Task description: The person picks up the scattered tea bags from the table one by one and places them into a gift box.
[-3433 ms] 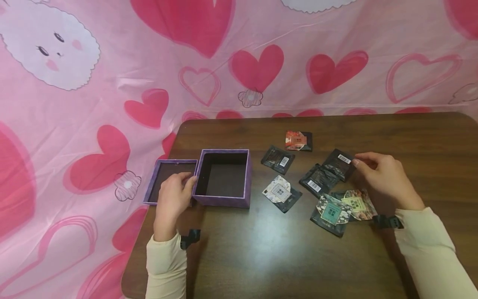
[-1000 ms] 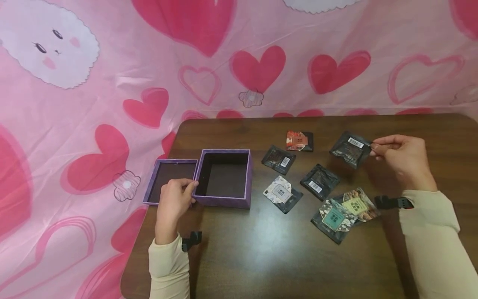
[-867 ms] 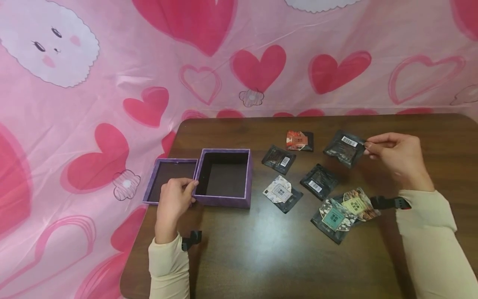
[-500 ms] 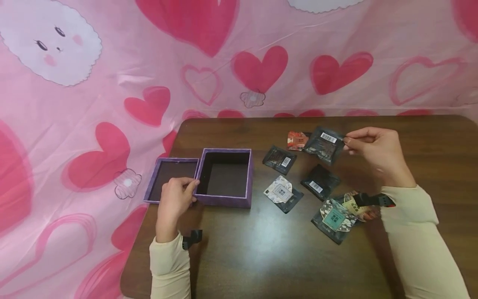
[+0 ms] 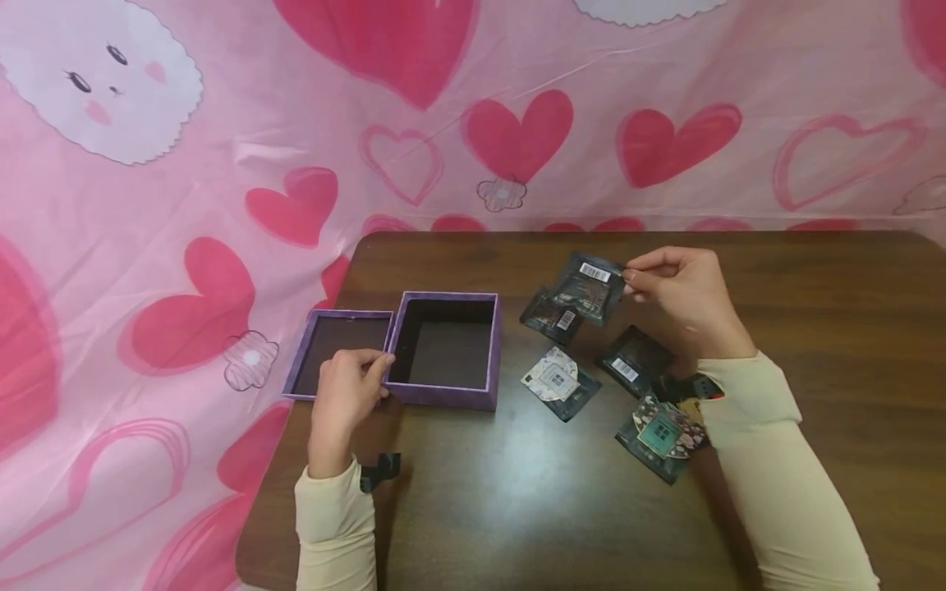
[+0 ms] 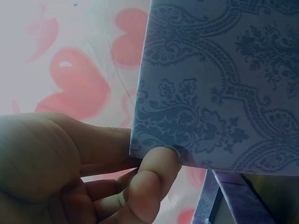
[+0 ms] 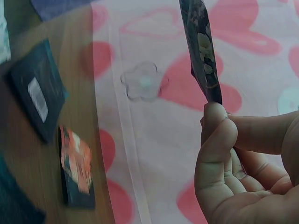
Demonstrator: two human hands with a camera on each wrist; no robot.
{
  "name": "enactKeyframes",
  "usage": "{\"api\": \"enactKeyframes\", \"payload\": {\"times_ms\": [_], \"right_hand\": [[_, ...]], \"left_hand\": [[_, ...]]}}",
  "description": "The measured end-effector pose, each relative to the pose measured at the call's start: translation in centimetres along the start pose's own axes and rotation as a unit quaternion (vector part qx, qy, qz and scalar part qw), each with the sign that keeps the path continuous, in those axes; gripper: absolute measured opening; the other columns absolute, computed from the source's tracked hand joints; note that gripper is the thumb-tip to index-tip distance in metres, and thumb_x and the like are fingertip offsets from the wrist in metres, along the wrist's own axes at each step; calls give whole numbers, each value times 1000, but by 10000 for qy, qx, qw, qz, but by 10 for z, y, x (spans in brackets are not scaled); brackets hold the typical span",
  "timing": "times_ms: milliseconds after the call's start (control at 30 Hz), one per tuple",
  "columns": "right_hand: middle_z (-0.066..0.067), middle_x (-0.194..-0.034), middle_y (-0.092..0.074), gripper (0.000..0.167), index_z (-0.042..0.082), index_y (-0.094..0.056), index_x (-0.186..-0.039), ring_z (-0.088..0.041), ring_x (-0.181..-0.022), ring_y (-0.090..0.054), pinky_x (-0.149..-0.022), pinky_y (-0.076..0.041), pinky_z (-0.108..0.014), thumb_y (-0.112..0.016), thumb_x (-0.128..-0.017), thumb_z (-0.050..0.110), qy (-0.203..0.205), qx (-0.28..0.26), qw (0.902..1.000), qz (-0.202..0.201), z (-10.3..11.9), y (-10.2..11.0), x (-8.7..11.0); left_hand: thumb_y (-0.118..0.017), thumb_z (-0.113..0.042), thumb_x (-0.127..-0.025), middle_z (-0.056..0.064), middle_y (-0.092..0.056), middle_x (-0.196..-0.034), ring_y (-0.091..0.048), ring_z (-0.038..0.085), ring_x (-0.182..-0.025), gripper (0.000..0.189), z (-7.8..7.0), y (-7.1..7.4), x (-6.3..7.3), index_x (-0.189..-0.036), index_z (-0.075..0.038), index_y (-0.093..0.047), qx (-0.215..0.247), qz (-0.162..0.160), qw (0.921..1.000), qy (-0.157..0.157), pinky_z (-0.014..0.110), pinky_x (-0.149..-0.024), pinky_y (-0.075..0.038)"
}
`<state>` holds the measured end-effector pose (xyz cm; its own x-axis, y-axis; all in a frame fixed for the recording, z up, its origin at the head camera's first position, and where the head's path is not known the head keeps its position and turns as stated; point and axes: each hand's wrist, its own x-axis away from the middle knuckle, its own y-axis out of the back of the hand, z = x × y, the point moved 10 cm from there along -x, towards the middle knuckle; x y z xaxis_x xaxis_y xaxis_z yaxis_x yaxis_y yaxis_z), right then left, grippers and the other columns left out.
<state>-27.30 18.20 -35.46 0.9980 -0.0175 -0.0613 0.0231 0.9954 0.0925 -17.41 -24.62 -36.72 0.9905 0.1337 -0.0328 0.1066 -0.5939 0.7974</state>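
Observation:
My right hand (image 5: 683, 295) pinches a flat black sachet (image 5: 584, 287) by its right edge, barcode side up. In the head view it overlaps another barcoded black sachet (image 5: 543, 314). A sachet with a red-orange label (image 7: 77, 161) shows in the right wrist view but is hidden in the head view. My left hand (image 5: 347, 394) grips the near left corner of a purple patterned box (image 5: 443, 396), thumb and fingertip on its wall. That box stands open with a black interior. Beside it lies its shallow lid (image 5: 340, 336), inner side up.
Nearer on the brown table (image 5: 510, 509) lie a white-labelled sachet (image 5: 559, 382), a barcoded black one (image 5: 637, 357) and a green-labelled one (image 5: 660, 435). A yellow-labelled sachet is mostly hidden by the right wrist's camera. A pink heart-print cloth (image 5: 414, 49) hangs behind.
My right hand has lifted the barcoded black sachet off the group at the right and carried it left past the red-labelled one. The left hand stays at the box corner.

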Motion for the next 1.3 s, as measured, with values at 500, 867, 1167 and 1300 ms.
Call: {"api": "enactKeyframes", "payload": {"times_ms": [500, 867, 1167, 1300], "right_hand": [[-11, -76, -71, 16, -20, -66, -100, -13, -60, -66, -57, -56, -27, -70, -88, -10, 3, -123, 9955, 944, 6, -99, -7], [-18, -82, -72, 10, -12, -69, -97, -17, -61, -67, -54, -55, -26, -71, -88, -8, -342, -318, 9895, 1371, 6, -162, -7], [-21, -86, -72, 12, -13, -70, -100, -21, -66, -70, -61, -58, -30, -71, -89, -7, -348, -359, 9838, 1722, 11, -198, -2], [-26, -93, -72, 18, -15, -69, -106, -27, -74, -73, -67, -60, -34, -70, -90, -6, -565, -212, 9816, 1812, 2, -191, -1]], "left_hand": [[-70, -15, -96, 4, -68, -64, -67, 14, -53, 20, 3, -4, -1, -105, 1, -78, -17, 154, 9998, 131, 31, -55, -47], [-72, -16, -95, 3, -65, -56, -64, 13, -51, 20, 2, -2, -4, -104, 0, -78, 56, 194, 9995, 252, 30, -53, -47], [-71, -16, -96, 4, -67, -59, -66, 16, -52, 19, 2, -5, -4, -102, 0, -79, 105, 255, 9992, 286, 29, -55, -48], [-72, -16, -95, 3, -67, -61, -66, 14, -52, 20, 1, -6, -3, -103, 0, -78, 114, 249, 9993, 249, 30, -55, -49]]}}
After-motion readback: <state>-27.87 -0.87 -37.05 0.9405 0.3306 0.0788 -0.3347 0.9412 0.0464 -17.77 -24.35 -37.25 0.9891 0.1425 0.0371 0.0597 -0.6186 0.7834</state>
